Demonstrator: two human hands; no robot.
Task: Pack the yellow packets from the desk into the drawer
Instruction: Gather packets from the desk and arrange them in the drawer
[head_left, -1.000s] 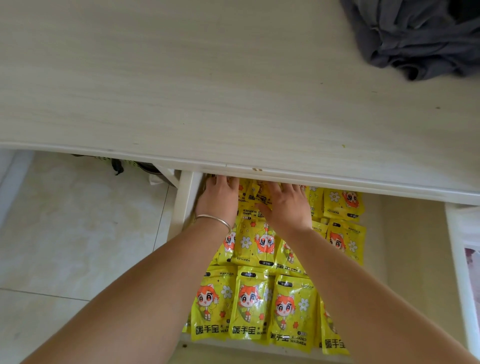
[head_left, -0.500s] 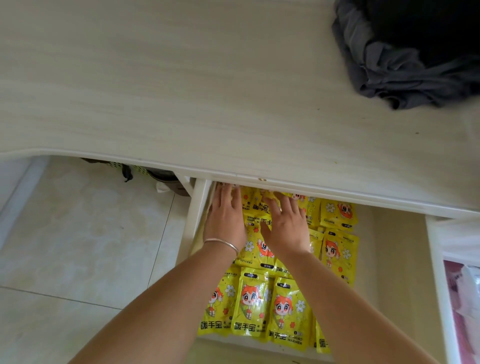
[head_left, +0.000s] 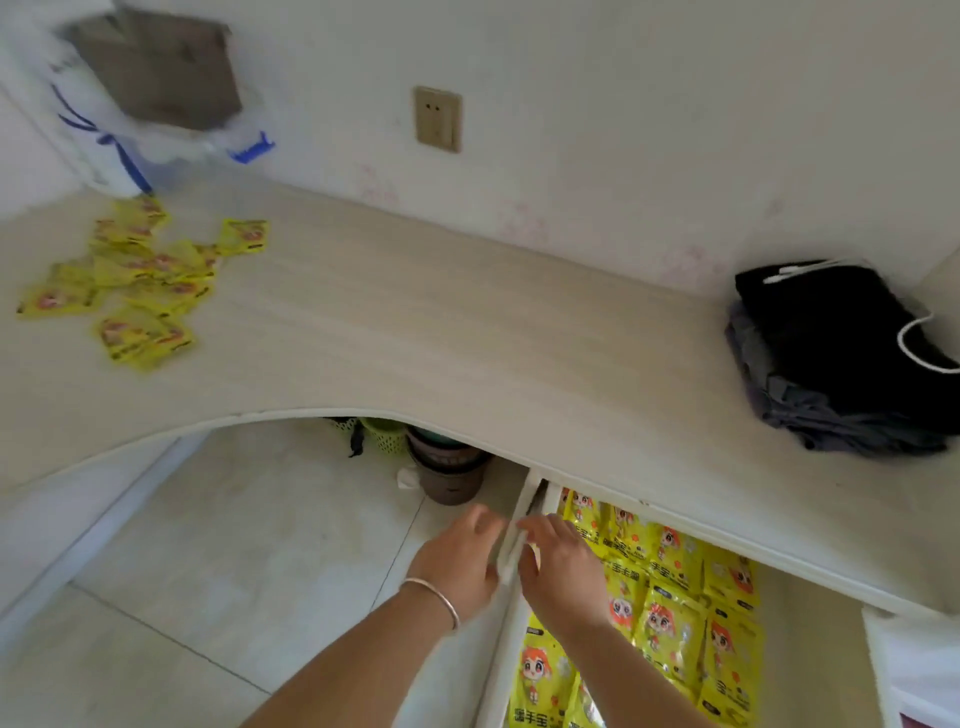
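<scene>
Yellow packets (head_left: 670, 618) lie packed in rows in the open drawer (head_left: 506, 634) under the desk (head_left: 441, 343), and more of them sit in a loose heap (head_left: 135, 280) on the desk's far left, well apart from the drawer. Both hands are at the drawer's left wall. The left hand (head_left: 460, 561), a silver bangle (head_left: 434, 597) on its wrist, is outside the wall, fingers loosely bent and holding nothing. The right hand (head_left: 563, 566) is just inside, above the packets, its fingers relaxed and holding nothing; motion blur hides whether either hand touches the wall. A folded pile of dark clothes (head_left: 841, 353) rests on the desk's right end. On the far left corner stands a white plastic bag (head_left: 130, 140) with a brown box (head_left: 161, 67) above it. A socket (head_left: 437, 118) is on the wall. Bins (head_left: 447, 467) stand on the tiled floor (head_left: 234, 545) beneath the desk.
</scene>
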